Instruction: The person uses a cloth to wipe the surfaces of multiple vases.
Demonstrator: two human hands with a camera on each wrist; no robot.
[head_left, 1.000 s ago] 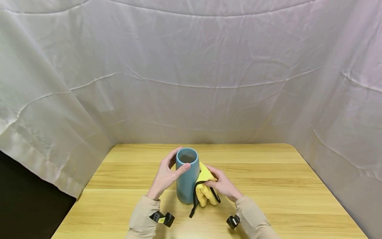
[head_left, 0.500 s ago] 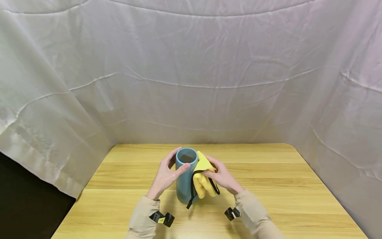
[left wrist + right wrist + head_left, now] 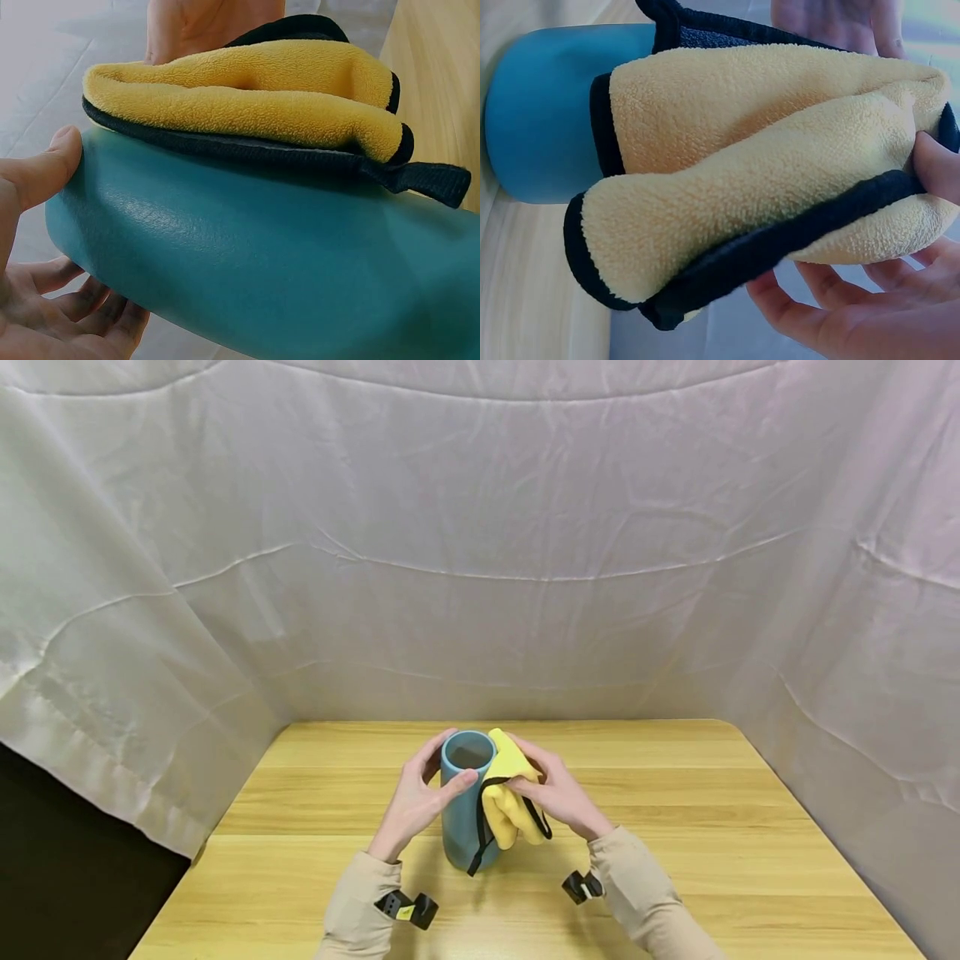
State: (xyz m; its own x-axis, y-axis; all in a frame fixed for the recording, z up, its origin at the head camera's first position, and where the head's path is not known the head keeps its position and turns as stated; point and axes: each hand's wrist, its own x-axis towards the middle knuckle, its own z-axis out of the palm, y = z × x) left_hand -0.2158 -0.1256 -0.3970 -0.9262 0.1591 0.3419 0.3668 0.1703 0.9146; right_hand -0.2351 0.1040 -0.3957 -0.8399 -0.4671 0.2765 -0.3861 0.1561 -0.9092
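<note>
A tall blue vase (image 3: 459, 827) stands upright on the wooden table, its round mouth facing up. My left hand (image 3: 416, 797) grips it near the top, thumb across the front and the other fingers round the far side. In my right hand (image 3: 558, 789) is a folded yellow cloth (image 3: 510, 810) with black edging, pinched between thumb and fingers. The cloth lies against the vase's right side, its upper corner level with the rim. A black loop hangs from its lower edge. The left wrist view shows the cloth (image 3: 247, 112) along the vase's teal-looking wall (image 3: 247, 247).
The wooden table (image 3: 675, 827) extends to both sides of the vase. Pale grey fabric (image 3: 480, 568) hangs behind it and on both sides. A dark area (image 3: 67, 868) lies beyond the table's left edge. Each wrist wears a small black camera (image 3: 425, 910).
My right hand has slid the cloth up along the vase's side, from its lower right toward the rim. The left hand and the vase have stayed in place.
</note>
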